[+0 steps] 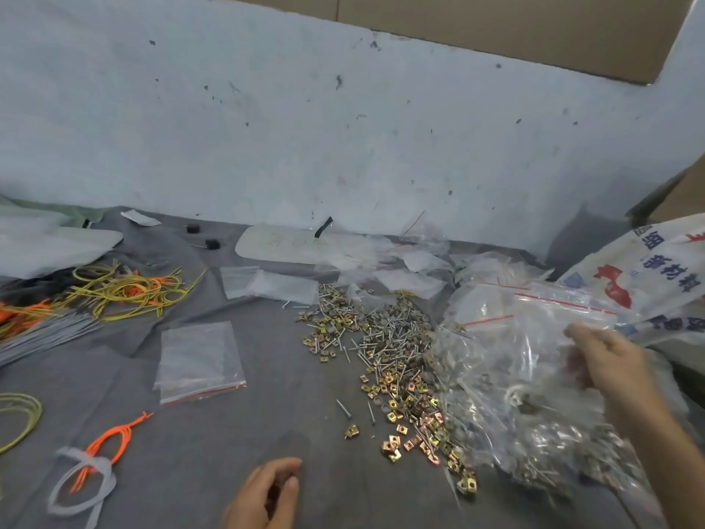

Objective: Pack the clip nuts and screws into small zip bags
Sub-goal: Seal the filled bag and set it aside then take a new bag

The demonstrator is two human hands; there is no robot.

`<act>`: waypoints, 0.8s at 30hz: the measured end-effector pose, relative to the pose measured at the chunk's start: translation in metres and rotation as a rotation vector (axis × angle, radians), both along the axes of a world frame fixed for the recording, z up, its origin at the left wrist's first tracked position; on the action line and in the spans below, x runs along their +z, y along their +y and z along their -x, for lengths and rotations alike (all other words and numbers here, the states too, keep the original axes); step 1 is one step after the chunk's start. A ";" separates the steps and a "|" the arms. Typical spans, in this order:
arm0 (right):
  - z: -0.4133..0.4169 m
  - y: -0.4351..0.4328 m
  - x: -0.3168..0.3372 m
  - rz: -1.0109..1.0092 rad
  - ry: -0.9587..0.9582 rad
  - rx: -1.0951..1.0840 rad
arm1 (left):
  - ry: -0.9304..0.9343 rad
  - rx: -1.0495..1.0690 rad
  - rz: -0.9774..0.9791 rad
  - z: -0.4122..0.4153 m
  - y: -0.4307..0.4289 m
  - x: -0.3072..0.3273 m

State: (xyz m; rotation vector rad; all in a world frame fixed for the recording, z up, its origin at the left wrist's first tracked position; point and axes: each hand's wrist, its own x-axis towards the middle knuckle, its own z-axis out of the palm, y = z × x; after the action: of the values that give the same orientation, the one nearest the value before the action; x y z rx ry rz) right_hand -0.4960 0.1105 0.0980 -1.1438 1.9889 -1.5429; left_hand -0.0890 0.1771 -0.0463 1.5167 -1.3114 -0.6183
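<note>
A loose heap of brass-coloured clip nuts and thin silver screws is spread over the grey cloth at centre right. To its right lies a pile of filled clear zip bags. My right hand is raised over that pile, pinching an empty clear zip bag with a red seal strip. My left hand hovers low at the bottom centre, fingers curled; whether it holds small parts I cannot tell. A stack of empty small zip bags lies left of the heap.
Yellow and orange cable ties and grey ties lie at the left. An orange tie bundle sits near the front left. More empty bags lie behind the heap. A printed woven sack stands at right. A pale wall closes the back.
</note>
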 end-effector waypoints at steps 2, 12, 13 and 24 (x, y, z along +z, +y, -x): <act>0.024 -0.016 -0.012 -0.058 0.126 -0.163 | -0.002 0.020 -0.024 -0.004 -0.004 -0.005; -0.009 -0.033 -0.107 -0.241 0.697 -0.148 | -0.526 0.092 -0.049 -0.060 -0.073 -0.003; -0.024 -0.031 -0.107 -0.180 0.718 -0.173 | -0.587 0.144 -0.071 -0.068 -0.084 -0.001; -0.266 0.024 -0.135 0.331 0.514 0.582 | -0.876 0.241 -0.266 -0.119 -0.129 0.006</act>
State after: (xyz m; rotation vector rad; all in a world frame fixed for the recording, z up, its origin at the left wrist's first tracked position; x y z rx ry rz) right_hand -0.2305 0.1348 -0.0369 -2.1989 1.4575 -1.3710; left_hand 0.0296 0.0484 -0.0399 2.2577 -1.6731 0.0720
